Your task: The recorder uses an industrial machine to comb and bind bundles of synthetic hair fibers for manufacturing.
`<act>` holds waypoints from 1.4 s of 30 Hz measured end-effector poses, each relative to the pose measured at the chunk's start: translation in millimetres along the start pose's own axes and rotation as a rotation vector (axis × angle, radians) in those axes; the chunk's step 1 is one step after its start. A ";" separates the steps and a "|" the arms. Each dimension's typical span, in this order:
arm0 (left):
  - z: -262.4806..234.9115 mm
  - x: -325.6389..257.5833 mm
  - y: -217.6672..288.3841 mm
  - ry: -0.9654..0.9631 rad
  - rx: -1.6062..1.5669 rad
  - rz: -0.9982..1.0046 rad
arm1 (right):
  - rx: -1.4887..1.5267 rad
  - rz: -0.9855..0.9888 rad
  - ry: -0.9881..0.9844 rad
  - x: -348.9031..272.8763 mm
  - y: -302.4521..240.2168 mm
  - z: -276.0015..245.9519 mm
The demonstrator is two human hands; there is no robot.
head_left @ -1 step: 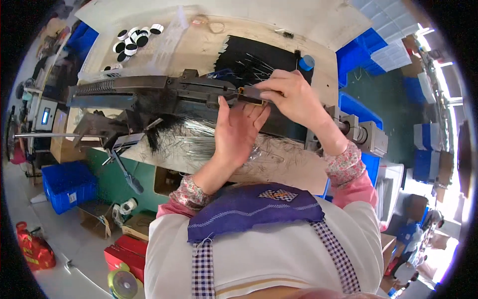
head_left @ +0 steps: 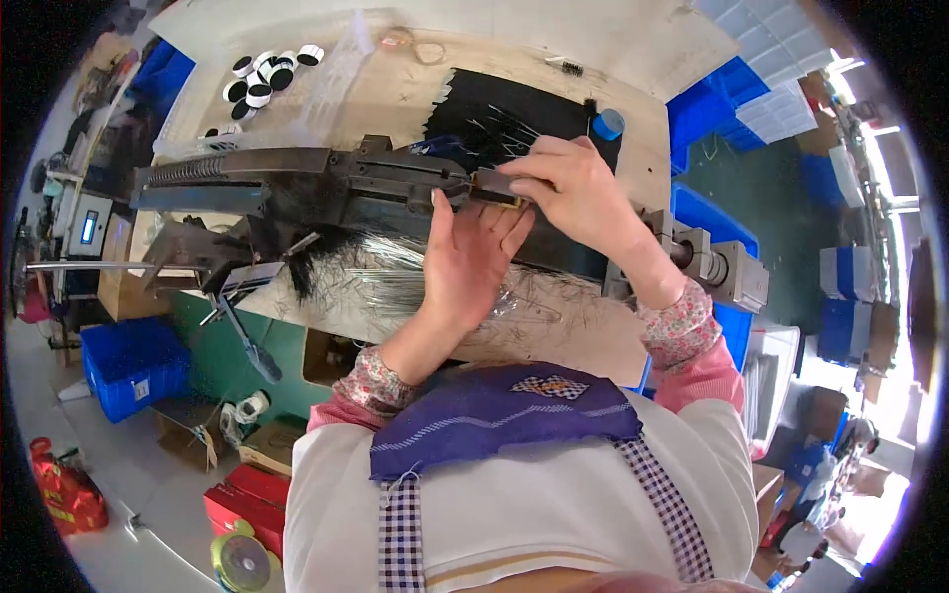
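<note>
What the right hand [head_left: 578, 188] grips: a small dark block [head_left: 497, 185] with a yellowish edge, pinched between thumb and bent fingers at the right end of the central track on a long metal machine [head_left: 336, 178].
Left hand [head_left: 461, 272]: open, palm up and thumb raised, its fingertips just below the block; whether they touch it cannot be made out.
Sleeves [head_left: 707, 371]: pink, with floral cuffs [head_left: 682, 318], worn with a purple apron [head_left: 514, 415] on checked straps [head_left: 400, 529].
Metal wires [head_left: 395, 285]: a dense, shiny bundle lies on the pale wooden tabletop [head_left: 593, 346] just left of the left hand, with loose pieces scattered to the right.
Black cloth [head_left: 473, 94]: spread beyond the machine, more thin wires on it, a round blue container [head_left: 608, 124] at its right edge.
Round caps [head_left: 265, 74]: black and white, heaped at the far left of the tabletop beside a sheet of clear plastic [head_left: 341, 79].
Blue crates [head_left: 717, 99]: beyond the tabletop's right corner.
Floor [head_left: 129, 465]: a blue bin [head_left: 138, 371], a red box [head_left: 247, 509] and a green-rimmed fan [head_left: 240, 563], all at the worker's left.
</note>
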State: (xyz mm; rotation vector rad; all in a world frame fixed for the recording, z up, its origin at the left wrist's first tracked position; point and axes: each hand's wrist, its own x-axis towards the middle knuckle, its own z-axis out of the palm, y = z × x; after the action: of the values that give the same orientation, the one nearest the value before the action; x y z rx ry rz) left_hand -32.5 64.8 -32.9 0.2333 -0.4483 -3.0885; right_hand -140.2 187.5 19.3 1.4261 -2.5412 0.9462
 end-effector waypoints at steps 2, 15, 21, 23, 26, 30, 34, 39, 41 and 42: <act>1.6 -2.2 -1.1 -0.031 0.074 0.000 | -0.073 -0.059 0.068 -0.9 -2.4 2.8; 12.3 3.7 6.1 0.025 0.025 -0.055 | -0.217 -0.186 0.120 -6.6 2.3 -6.7; 1.9 2.0 8.6 -0.141 -0.134 -0.123 | -0.250 -0.237 0.075 -11.7 -15.4 7.4; 7.9 -2.2 10.8 0.050 -0.050 -0.066 | -0.090 -0.049 0.171 -4.0 -19.4 -4.6; 0.8 -1.9 13.7 0.031 0.008 -0.019 | -0.169 0.082 0.096 -9.9 -33.8 -7.3; -24.4 0.3 20.6 -0.213 -0.184 -0.105 | -0.435 -0.052 -0.094 -11.5 -47.6 0.6; 16.8 -5.7 18.1 0.099 0.122 -0.094 | -0.422 -0.033 -0.127 -17.4 -52.1 4.7; 8.3 1.2 18.4 0.041 0.206 -0.090 | -0.434 -0.046 -0.110 -24.6 -41.1 4.2; -4.1 -3.6 8.4 0.102 0.221 -0.060 | -0.280 0.059 -0.067 -42.2 -41.6 6.3; -4.3 -3.5 3.1 0.152 0.235 -0.021 | -0.289 0.073 -0.064 -62.5 -43.0 7.1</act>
State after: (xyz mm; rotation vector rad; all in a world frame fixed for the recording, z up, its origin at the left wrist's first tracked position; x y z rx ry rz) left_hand -28.5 60.8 -35.5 0.4737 -0.8053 -3.0041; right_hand -69.2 214.2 12.1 1.3075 -2.6564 0.5196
